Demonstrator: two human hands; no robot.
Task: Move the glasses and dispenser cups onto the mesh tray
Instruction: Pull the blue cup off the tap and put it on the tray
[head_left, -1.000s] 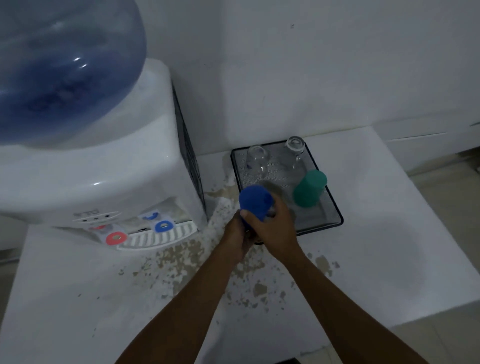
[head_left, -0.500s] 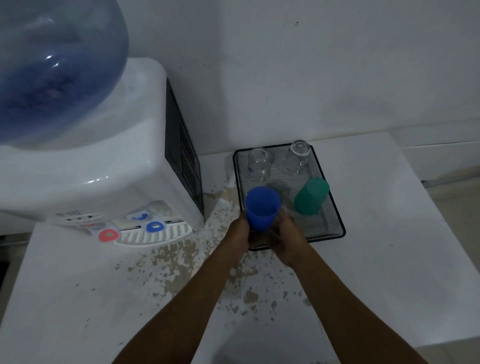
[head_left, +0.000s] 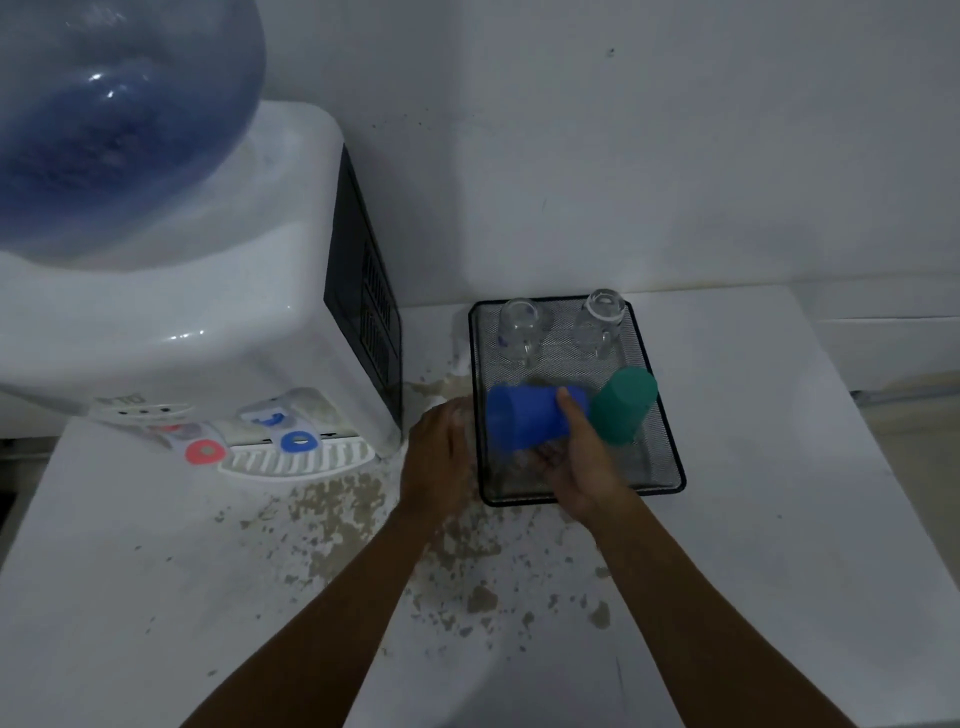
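Note:
A black mesh tray lies on the white table beside the water dispenser. Two clear glasses stand upside down at its far end. A green cup stands upside down at the tray's right side. My right hand grips a blue cup, which lies on its side above the tray's left half with its mouth to the left. My left hand is just left of the tray's edge, next to the cup's mouth, fingers loosely curled; whether it touches the cup is unclear.
A white water dispenser with a blue bottle fills the left; its red and blue taps and drip grille face me. The table's surface has peeling brown patches near the middle. A wall rises behind the tray.
The blue cup has turned from upright in both hands to lying on its side over the tray. My left hand has come off it and sits at the tray's left edge.

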